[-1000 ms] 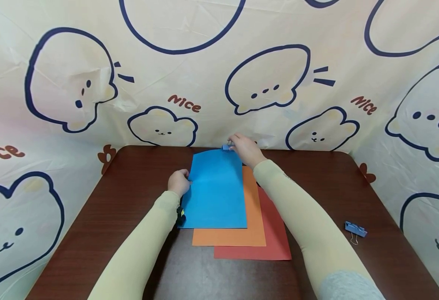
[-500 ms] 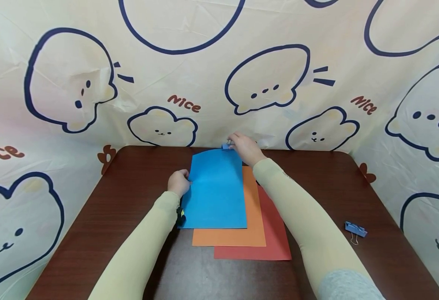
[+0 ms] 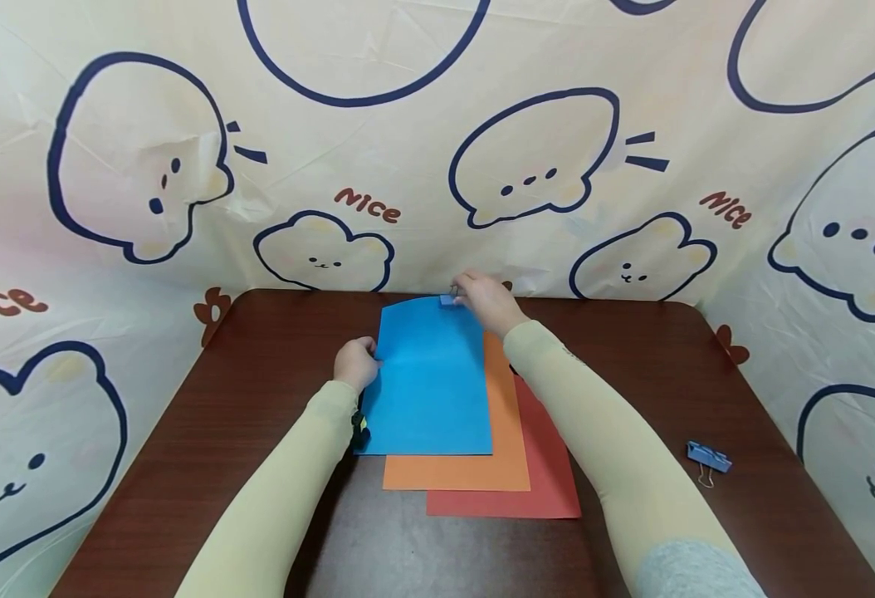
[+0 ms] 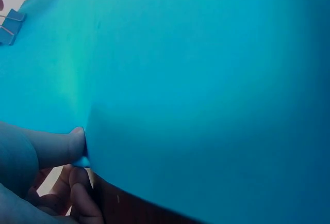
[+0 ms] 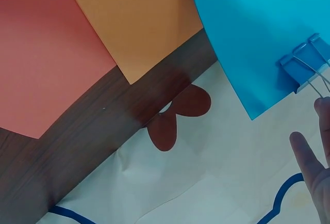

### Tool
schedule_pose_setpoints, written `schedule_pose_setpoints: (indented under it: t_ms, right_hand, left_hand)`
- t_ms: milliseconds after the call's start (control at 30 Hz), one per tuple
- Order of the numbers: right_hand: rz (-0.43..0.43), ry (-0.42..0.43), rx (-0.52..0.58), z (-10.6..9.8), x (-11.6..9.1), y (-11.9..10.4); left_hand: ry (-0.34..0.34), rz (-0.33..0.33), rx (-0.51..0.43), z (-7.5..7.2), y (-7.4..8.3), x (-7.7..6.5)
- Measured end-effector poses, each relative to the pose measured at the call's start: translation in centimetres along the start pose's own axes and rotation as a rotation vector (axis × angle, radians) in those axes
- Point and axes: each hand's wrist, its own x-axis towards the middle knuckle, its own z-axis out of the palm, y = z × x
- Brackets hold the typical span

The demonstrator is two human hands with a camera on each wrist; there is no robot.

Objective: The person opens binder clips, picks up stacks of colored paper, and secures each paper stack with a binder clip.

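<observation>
A sheet of blue paper lies with its far end raised and slightly bowed. My left hand pinches its left edge; thumb and fingertips show on either side of the edge in the left wrist view. At the far edge, my right hand holds a blue binder clip by its wire handles. In the right wrist view the body of this clip sits over the sheet's edge, with fingertips right at the wires. Part of the right hand falls outside that view.
Orange paper and red paper lie staggered under the blue sheet, toward the right. Another blue binder clip lies on the brown table at the right. A printed cloth hangs behind the table.
My right hand has come slightly nearer, and the binder clip has moved from just behind the blue sheet's far edge onto it. The left hand keeps its place.
</observation>
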Motion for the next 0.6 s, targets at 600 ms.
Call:
schedule_pose_setpoints:
  t_ms: [600]
  right_hand:
    - [-0.054, 0.023, -0.063, 0.66, -0.27, 0.37]
  left_hand:
    - [0.001, 0.007, 0.013, 0.12, -0.38, 0.34]
